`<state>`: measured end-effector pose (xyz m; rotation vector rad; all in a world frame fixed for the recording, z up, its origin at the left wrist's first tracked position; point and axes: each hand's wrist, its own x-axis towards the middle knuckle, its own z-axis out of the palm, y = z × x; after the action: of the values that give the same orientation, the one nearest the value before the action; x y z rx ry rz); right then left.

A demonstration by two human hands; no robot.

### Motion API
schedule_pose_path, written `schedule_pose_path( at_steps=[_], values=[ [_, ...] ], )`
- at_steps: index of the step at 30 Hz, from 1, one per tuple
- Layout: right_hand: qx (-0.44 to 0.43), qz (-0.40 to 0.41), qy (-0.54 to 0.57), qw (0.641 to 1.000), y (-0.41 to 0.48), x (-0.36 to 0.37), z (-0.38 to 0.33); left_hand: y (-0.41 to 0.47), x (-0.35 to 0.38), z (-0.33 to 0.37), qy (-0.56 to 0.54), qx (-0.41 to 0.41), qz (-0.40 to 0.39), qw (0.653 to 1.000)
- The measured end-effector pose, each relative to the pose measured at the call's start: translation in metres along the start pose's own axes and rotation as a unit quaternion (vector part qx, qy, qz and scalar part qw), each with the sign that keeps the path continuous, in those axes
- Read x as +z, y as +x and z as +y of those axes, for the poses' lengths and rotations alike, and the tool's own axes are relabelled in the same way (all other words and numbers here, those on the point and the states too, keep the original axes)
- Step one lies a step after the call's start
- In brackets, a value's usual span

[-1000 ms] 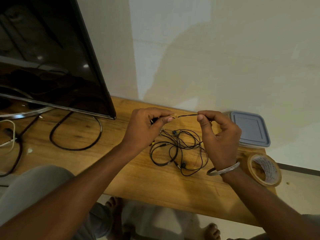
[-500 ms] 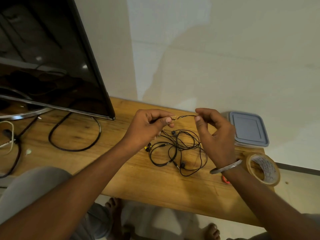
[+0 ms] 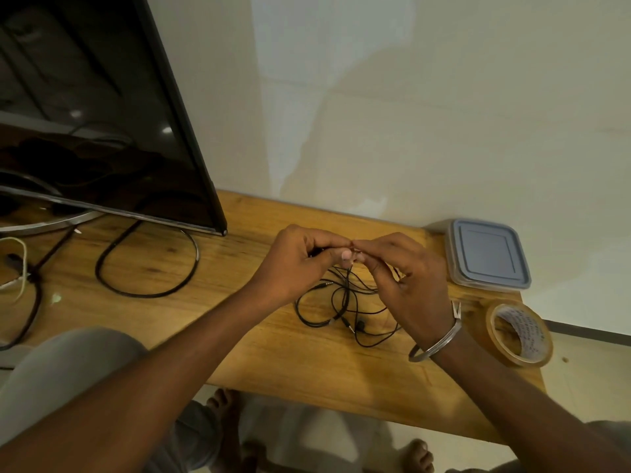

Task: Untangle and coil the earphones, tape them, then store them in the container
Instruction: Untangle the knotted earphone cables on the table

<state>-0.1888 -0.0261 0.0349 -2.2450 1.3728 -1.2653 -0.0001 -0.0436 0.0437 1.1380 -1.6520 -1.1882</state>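
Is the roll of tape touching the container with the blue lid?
Apart. The head view shows a strip of bare wooden table between the tape roll and the near edge of the container.

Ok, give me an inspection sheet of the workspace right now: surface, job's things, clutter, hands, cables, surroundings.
Surface: wooden table, against the wall.
Job's things: earphones tangled on the table; container, lid on, at the far right corner; tape roll near the right edge, closer than the container.
Clutter: nothing seen.
Hands: left hand and right hand both pinch the earphones' cord, fingertips meeting above the tangle.
Cables: black cable looped on the table by the screen; white cable at far left.
Surroundings: screen on the left; pale wall behind; floor below.
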Motion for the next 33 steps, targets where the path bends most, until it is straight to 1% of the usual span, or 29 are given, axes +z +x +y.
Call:
schedule_pose_path(
  at_steps=[3,5,7,10,12,15,17,19,21,24,27,30,33],
  values=[
    [0.046,0.048,-0.003,0.998,0.003,-0.002,0.000,0.003,-0.005,-0.005,0.029,0.002,0.027,0.999],
    [0.087,0.068,0.009,0.994,0.003,-0.003,0.002,0.004,-0.010,-0.009,0.069,0.006,0.042,0.997],
    [0.117,0.080,0.018,0.990,0.003,-0.003,0.005,0.006,-0.013,-0.011,0.089,0.007,0.054,0.995],
    [0.144,0.077,0.034,0.986,0.004,-0.003,0.009,0.007,-0.015,-0.009,0.100,0.004,0.064,0.993],
    [0.159,0.056,0.046,0.985,0.004,-0.003,0.008,0.006,-0.015,-0.008,0.095,0.004,0.072,0.993],
    [0.171,0.002,0.074,0.983,0.003,-0.002,0.005,0.004,-0.011,-0.005,0.085,0.008,0.067,0.994],
    [0.156,-0.046,0.088,0.983,0.003,0.000,0.003,0.002,-0.006,-0.003,0.091,0.024,0.054,0.994],
    [0.116,-0.074,0.070,0.988,0.001,0.004,0.001,0.001,-0.003,-0.002,0.093,0.041,0.045,0.994],
    [0.093,-0.060,0.061,0.992,-0.001,0.007,0.000,0.000,-0.002,-0.003,0.095,0.050,0.034,0.994],
    [0.089,-0.026,0.056,0.994,-0.001,0.005,0.000,0.000,-0.004,-0.003,0.115,0.054,0.021,0.992],
    [0.092,0.026,0.028,0.995,0.002,0.000,0.001,0.002,-0.008,-0.005,0.128,0.040,0.024,0.991],
    [0.134,0.067,0.039,0.988,0.003,-0.002,0.006,0.005,-0.015,-0.008,0.128,0.024,0.036,0.991],
    [0.188,0.080,0.055,0.977,0.004,-0.002,0.015,0.006,-0.018,-0.008,0.130,0.012,0.044,0.990]
  ],
)
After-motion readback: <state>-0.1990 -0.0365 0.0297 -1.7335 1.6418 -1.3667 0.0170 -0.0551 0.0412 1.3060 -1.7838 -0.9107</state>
